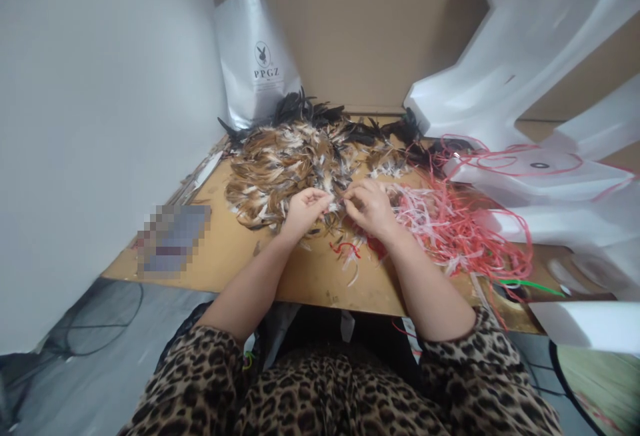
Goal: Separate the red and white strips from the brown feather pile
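Note:
My left hand [307, 211] is closed in a pinch, with the pale end of a small feather [334, 205] at its fingertips. Facing it, a short gap away, my right hand [370, 207] also has thumb and finger pressed together; whatever lies in them is too small to make out. Both hands are just above the table, at the near side of a large heap of brown and white feathers [283, 163]. To the right of my right hand spreads a tangle of red and pink cords with pale tufts [450, 223]. Short red snippets [347, 249] lie below the hands.
Dark feathers [313, 113] line the back of the heap. A silver-white bag [255, 56] stands at the back left. White machine housing [540, 176] borders the table [320, 283] on the right, with red cords draped over it. A blurred-out flat object [173, 243] lies at left.

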Motion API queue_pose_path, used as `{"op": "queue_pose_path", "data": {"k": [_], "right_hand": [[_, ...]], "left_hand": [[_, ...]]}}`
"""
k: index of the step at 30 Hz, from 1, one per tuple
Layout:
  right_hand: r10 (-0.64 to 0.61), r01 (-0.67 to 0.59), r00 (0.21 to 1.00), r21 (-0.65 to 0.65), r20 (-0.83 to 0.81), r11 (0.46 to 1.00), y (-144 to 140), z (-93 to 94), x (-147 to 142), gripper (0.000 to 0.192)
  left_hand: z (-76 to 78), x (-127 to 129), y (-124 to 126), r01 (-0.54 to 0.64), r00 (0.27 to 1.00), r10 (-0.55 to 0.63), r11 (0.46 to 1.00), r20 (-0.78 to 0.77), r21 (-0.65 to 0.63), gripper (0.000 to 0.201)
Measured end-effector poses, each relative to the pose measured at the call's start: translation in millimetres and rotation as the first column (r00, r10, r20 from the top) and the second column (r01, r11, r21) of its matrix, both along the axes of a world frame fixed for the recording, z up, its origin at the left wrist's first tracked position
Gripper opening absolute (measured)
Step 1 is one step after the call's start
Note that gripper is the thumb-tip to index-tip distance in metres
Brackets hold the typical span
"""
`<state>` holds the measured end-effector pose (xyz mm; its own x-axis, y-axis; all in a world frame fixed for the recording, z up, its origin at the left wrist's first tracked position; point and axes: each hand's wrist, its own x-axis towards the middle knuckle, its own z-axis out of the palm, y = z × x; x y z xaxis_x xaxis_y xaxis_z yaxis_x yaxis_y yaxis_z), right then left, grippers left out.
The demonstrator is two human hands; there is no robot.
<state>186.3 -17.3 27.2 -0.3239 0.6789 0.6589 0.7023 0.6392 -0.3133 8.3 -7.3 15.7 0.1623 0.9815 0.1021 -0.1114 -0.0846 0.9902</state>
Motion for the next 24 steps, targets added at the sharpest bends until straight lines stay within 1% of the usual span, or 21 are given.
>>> {"op": "queue_pose_path", "data": {"k": [2,4,5,7,8,10,12,13,14,15,16,18,19,21,22,24], "right_hand": [[0.012,-0.012,1.000,-0.011,0.005,1.000,-0.7,-0.7,-2.1,0.007],[0.020,-0.020,1.000,-0.020,0.003,1.000,-1.7,-1.2,-4.9,0.007],[0.026,-0.026,1.000,-0.022,0.000,0.999,-2.4,-1.1,-6.3,0.007],[0.028,-0.028,0.999,-0.013,-0.040,1.000,-3.8,-0.2,-8.4,0.007],[0.015,-0.015,0.996,-0.005,-0.086,1.000,-4.4,0.6,-8.8,0.007],[-0.041,0.047,0.971,0.018,-0.236,0.999,-4.6,1.9,-8.0,0.010],[-0.116,0.128,0.903,0.002,-0.414,0.992,-3.1,1.9,-6.2,0.011],[-0.144,0.144,0.859,-0.040,-0.491,0.989,-1.8,1.1,-5.5,0.011],[-0.166,0.129,0.815,-0.104,-0.555,0.986,-0.4,-0.1,-5.5,0.013],[-0.179,0.081,0.779,-0.187,-0.601,0.979,0.8,-1.5,-6.3,0.015],[-0.185,0.009,0.754,-0.271,-0.630,0.962,1.7,-3.0,-8.0,0.017],[-0.174,-0.143,0.733,-0.398,-0.658,0.906,2.2,-5.2,-13.0,0.020],[-0.165,-0.197,0.732,-0.437,-0.662,0.878,1.9,-5.7,-15.9,0.021],[-0.154,-0.261,0.730,-0.479,-0.666,0.838,0.7,-6.3,-20.7,0.023],[-0.152,-0.278,0.723,-0.486,-0.674,0.828,0.3,-6.6,-22.2,0.023],[-0.147,-0.307,0.691,-0.471,-0.708,0.827,0.7,-8.1,-23.3,0.024]], "left_hand": [[0.3,1.7,-3.1,0.046,0.997,-0.047,0.999,-0.056,-0.028,0.031],[-1.5,3.6,-4.6,0.102,0.991,-0.107,0.992,-0.074,-0.079,0.030],[-2.9,4.4,-4.5,0.126,0.989,-0.134,0.986,-0.069,-0.110,0.030],[-6.1,5.3,-3.0,0.143,0.988,-0.149,0.975,-0.026,-0.171,0.030],[-7.8,5.3,-1.7,0.138,0.990,-0.137,0.970,0.017,-0.201,0.030],[-11.1,4.7,1.6,0.122,0.986,-0.088,0.960,0.139,-0.254,0.030],[-13.9,3.7,4.6,0.131,0.961,-0.049,0.948,0.274,-0.289,0.028],[-15.1,3.3,5.8,0.141,0.943,-0.036,0.943,0.331,-0.300,0.027],[-16.1,3.2,6.7,0.151,0.926,-0.026,0.939,0.376,-0.308,0.027],[-17.1,3.4,7.2,0.160,0.913,-0.020,0.937,0.407,-0.311,0.027],[-18.0,3.8,7.4,0.167,0.904,-0.018,0.935,0.428,-0.313,0.028],[-19.6,5.5,6.7,0.179,0.898,-0.025,0.933,0.440,-0.312,0.029],[-20.2,6.5,5.9,0.182,0.899,-0.031,0.933,0.437,-0.309,0.030],[-20.7,8.7,3.6,0.183,0.907,-0.042,0.935,0.420,-0.302,0.031],[-20.6,9.8,2.4,0.182,0.913,-0.049,0.937,0.404,-0.299,0.031],[-19.5,11.7,-0.1,0.179,0.930,-0.067,0.941,0.360,-0.287,0.031]]}}
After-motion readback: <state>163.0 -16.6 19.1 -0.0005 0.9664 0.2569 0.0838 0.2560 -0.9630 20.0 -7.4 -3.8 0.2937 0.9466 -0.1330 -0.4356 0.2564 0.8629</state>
